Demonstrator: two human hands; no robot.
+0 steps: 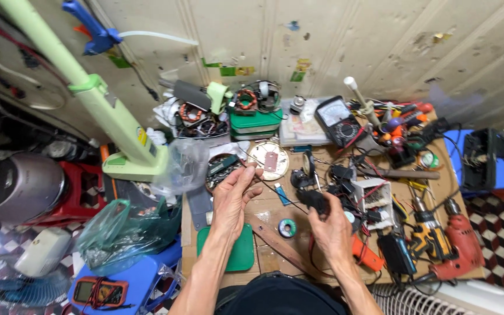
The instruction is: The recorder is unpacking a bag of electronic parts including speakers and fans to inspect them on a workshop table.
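Note:
My left hand (235, 195) is raised over the cluttered wooden worktable (275, 259), its fingertips pinching the end of a thin dark wire (275, 188). The wire runs down to the right toward my right hand (329, 228), which grips a small black part (314, 201) with a red lead (311, 248) trailing below it. Between the hands lies a small roll of solder (287, 227) on the table, and a round white disc (268, 160) and a tin of small parts (223, 168) sit just beyond my left hand.
A green mat (241, 252) lies below my left hand. An analogue multimeter (338, 119), pliers and screwdrivers crowd the back right. Two drills (447, 239) lie at the right front. A pale green fan stand (112, 125) leans at left, above a plastic bag (118, 230) and a blue stool (126, 283).

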